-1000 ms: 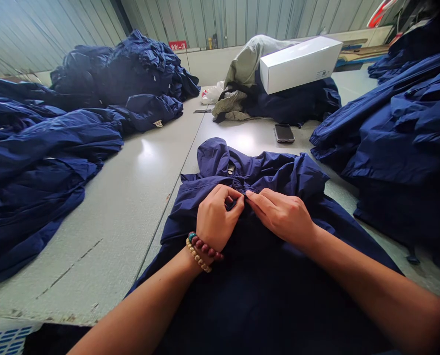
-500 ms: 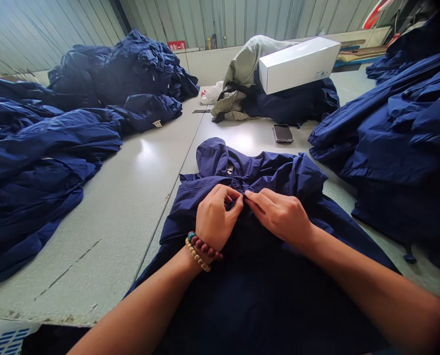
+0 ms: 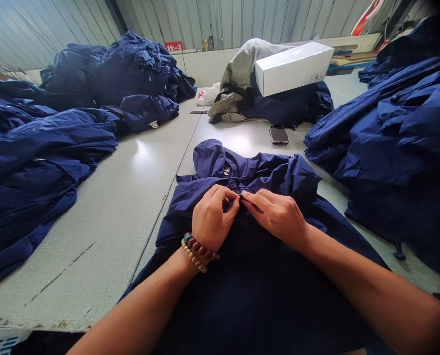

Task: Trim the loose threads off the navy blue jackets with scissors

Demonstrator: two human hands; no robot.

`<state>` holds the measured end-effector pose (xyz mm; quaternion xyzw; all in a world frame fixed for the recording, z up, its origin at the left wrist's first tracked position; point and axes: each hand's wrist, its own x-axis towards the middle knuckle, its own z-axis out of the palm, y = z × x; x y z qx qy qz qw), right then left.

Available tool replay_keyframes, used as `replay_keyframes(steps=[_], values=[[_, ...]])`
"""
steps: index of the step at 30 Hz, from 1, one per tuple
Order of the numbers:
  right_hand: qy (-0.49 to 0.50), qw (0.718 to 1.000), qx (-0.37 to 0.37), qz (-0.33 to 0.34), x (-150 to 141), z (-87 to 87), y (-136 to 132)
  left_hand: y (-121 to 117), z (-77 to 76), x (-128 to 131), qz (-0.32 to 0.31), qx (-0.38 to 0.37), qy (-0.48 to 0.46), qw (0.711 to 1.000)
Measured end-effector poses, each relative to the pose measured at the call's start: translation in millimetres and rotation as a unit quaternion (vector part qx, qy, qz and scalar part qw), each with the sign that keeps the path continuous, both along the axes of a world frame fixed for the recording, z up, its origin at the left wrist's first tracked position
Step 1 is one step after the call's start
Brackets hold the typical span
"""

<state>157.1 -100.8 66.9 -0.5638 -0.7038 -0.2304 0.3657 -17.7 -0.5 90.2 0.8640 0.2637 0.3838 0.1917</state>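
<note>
A navy hooded nylon jacket (image 3: 256, 291) lies spread on the grey table, its hood (image 3: 209, 160) pointing away from me. Gathered fabric bunches at its neck. My left hand (image 3: 214, 219) pinches the collar area from the left, and a pair of bead bracelets (image 3: 195, 251) circles that wrist. My right hand (image 3: 275, 214) pinches the same spot from the right, its fingertips meeting the left hand's. The fingers hide whatever small part they hold.
Piles of navy jackets (image 3: 31, 148) fill the left of the grey table (image 3: 94, 241), with more (image 3: 397, 133) at right. Farther back are a smartphone (image 3: 279, 134), a white box (image 3: 293, 68) on a grey-green cloth bundle (image 3: 238, 79), and a corrugated wall.
The whole view has drifted slightly left. Both hands keep their pinch on the jacket's collar, with no visible change in grip.
</note>
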Motion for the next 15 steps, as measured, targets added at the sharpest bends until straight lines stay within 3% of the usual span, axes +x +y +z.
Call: replay_keyframes(steps=[15], values=[[0.039,0.999,-0.015,0.011,0.9,-0.1,0.2,1.7,1.4,1.5,-0.017,-0.026,-0.017,0.999]])
